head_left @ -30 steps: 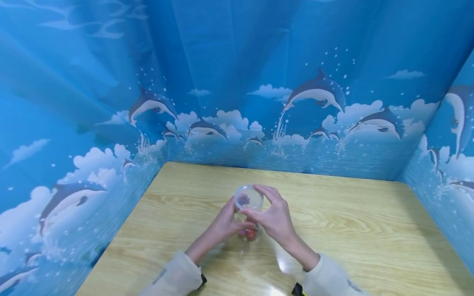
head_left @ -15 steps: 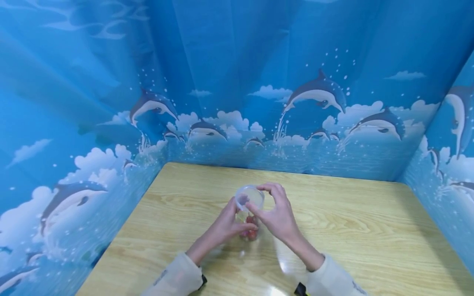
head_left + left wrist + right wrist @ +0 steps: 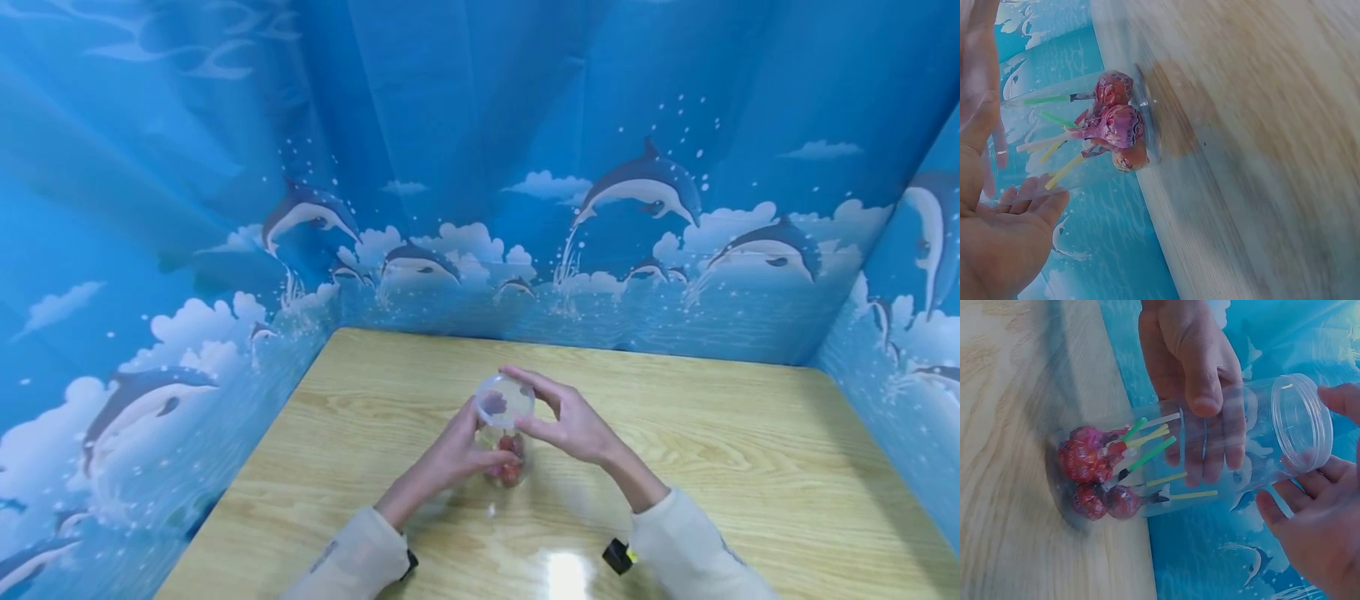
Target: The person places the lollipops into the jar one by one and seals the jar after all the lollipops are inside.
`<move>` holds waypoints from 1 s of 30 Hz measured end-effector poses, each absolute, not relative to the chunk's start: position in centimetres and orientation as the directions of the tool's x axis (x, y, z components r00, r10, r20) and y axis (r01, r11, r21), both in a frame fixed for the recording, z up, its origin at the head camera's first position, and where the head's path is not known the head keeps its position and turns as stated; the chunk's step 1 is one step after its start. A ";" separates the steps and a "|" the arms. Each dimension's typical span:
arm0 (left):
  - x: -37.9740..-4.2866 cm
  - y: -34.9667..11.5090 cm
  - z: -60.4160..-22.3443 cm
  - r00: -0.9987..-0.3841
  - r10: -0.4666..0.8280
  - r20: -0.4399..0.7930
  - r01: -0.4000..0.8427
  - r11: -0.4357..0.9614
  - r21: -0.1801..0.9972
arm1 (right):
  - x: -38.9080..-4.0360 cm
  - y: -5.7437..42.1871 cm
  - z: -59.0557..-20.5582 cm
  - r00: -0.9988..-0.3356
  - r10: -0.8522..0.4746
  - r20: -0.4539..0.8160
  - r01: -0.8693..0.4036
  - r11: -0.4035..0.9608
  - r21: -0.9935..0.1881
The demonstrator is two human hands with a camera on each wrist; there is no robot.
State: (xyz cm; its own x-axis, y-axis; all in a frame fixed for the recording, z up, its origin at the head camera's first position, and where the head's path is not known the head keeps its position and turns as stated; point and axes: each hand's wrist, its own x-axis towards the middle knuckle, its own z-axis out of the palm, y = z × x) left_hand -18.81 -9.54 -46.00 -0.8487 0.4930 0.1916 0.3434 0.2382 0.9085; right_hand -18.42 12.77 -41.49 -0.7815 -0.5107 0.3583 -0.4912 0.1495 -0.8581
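A tall clear plastic jar (image 3: 1260, 409) with several wrapped lollipops (image 3: 1088, 469) in it stands on the wooden table. The candy heads, red and pink, sit at the bottom, and green, yellow and white sticks lean upward. My left hand (image 3: 457, 450) grips the jar's side, thumb in front and fingers behind the clear wall. A round clear lid (image 3: 506, 404) covers the top. My right hand (image 3: 570, 421) holds the lid by its rim, thumb on the near side and fingers on the far side. The lollipops also show through the wall in the left wrist view.
The light wood table (image 3: 712, 467) spreads around the jar. Blue curtains (image 3: 465, 167) printed with dolphins and clouds rise behind it and at both sides. A small black device (image 3: 618, 557) sits at the right wrist.
My right hand has turned at the lid, its fingers shifting left along the far rim and its wrist swinging out to the right. The left hand and the jar have stayed in place.
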 end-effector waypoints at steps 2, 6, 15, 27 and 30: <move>-18.7 -9.5 -45.9 -0.857 0.480 0.184 0.334 0.248 0.909 | -17.9 12.6 -41.5 -0.833 -0.436 0.341 -0.460 0.202 -0.865; -18.5 -9.2 -45.7 -0.878 0.445 0.177 0.321 0.272 0.907 | -16.9 11.5 -41.9 -0.902 -0.225 0.370 -0.424 0.292 -0.857; -18.3 -8.3 -46.0 -0.908 0.380 0.176 0.311 0.331 0.891 | -15.4 8.5 -42.8 -0.792 0.041 0.609 -0.532 0.444 -0.721; -19.0 -8.7 -46.3 -0.875 0.438 0.205 0.340 0.255 0.905 | -16.2 10.4 -41.4 -0.896 -0.211 0.390 -0.440 0.314 -0.841; -18.9 -8.7 -46.3 -0.878 0.439 0.189 0.328 0.266 0.907 | -16.3 10.6 -41.4 -0.904 -0.219 0.368 -0.423 0.325 -0.846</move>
State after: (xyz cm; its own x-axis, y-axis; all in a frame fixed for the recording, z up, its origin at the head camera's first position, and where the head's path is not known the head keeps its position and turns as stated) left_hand -18.95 -8.69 -46.25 -0.8781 0.4394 0.1891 0.3281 0.2656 0.9065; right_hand -16.30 10.60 -41.40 -0.9036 -0.2186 0.3684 -0.4234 0.3248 -0.8457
